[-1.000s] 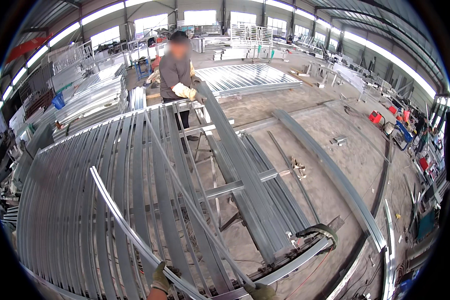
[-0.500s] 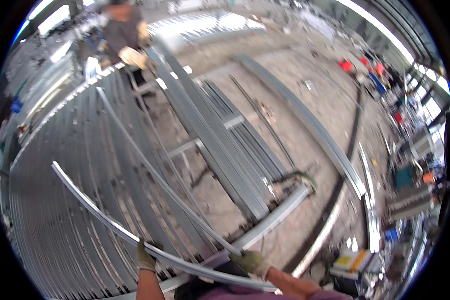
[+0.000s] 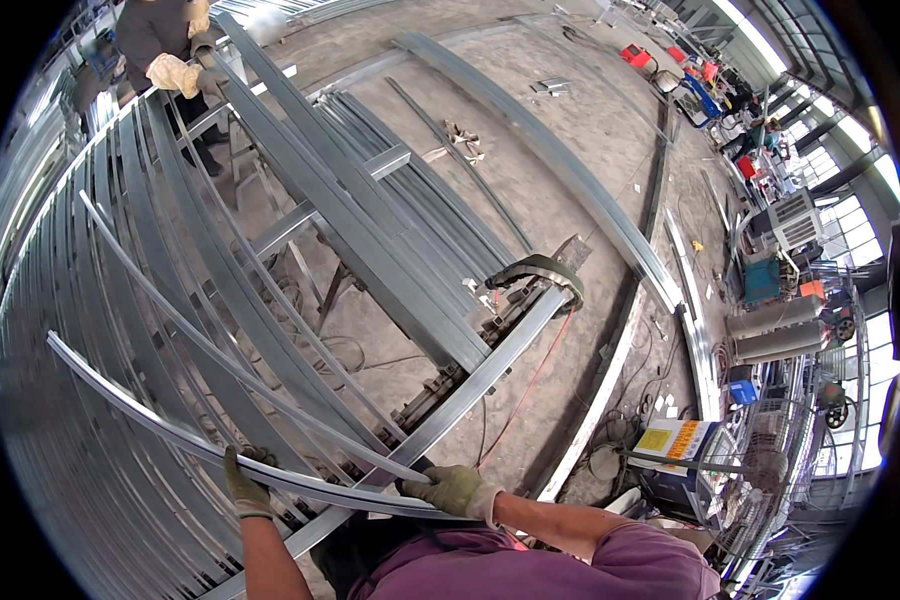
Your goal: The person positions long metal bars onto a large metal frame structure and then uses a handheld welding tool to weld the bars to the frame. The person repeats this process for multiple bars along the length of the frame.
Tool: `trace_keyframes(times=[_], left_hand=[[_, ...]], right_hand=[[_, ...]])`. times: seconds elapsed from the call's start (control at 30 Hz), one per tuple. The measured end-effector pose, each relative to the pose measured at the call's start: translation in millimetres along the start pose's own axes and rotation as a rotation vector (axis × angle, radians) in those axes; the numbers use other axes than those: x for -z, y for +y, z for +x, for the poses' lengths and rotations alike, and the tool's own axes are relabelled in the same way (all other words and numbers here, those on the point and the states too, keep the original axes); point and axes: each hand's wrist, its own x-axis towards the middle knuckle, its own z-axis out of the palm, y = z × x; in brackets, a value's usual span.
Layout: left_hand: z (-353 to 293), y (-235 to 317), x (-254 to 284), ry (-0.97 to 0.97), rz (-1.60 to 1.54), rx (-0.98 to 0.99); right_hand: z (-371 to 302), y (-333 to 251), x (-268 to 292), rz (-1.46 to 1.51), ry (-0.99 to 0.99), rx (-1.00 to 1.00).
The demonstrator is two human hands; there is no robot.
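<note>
My left hand (image 3: 248, 482), in an olive work glove, is closed around a long, shiny metal rail (image 3: 175, 432) that slants down toward my body. My right hand (image 3: 452, 491), gloved the same way, is closed on the near end of a second, thinner metal rail (image 3: 255, 383). That rail runs away to the far left above the long grey metal profiles. The near end of the first rail passes under my right forearm, close to my purple shirt. Whether my right fingers also touch it I cannot tell.
Rows of metal profiles (image 3: 100, 430) lie on a rack at left. Further channels (image 3: 370, 235) rest on trestles mid-view. A co-worker in a dark top and pale gloves (image 3: 173, 75) stands far left. A strap (image 3: 540, 270) drapes over a crossbeam (image 3: 470, 400). A white box (image 3: 675, 445) stands right.
The whole view has shifted, so the scene, the co-worker and both my hands sit further left and higher. Each hand keeps its grip on its rail.
</note>
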Motion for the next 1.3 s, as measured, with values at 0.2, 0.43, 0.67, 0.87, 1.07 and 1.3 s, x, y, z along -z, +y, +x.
trace_keyframes(times=[0.2, 0.43, 0.67, 0.87, 1.07, 1.3], left_hand=[[-7.4, 2.4, -7.4, 0.084, -0.008, -0.033], [-0.6, -2.2, -2.7, 0.047, -0.06, -0.012], [6.1, -7.9, 9.2, 0.045, -0.045, -0.029], [30.2, -18.2, 13.1, 0.039, -0.119, -0.033], [38.7, -18.4, 10.8, 0.108, -0.145, -0.02], [36.7, -22.1, 9.8, 0.049, -0.178, -0.053]], right_hand=[[10.7, 10.0, -4.0, 0.117, -0.011, -0.074], [-25.1, -27.3, 11.1, 0.161, 0.003, -0.116], [-44.4, -19.5, 5.6, 0.116, 0.104, -0.147], [-48.0, 46.1, -31.5, 0.015, 0.338, -0.207], [-75.4, 62.9, -73.4, 0.202, 0.563, -0.189], [-128.9, 115.0, -87.9, 0.296, 0.564, -0.128]])
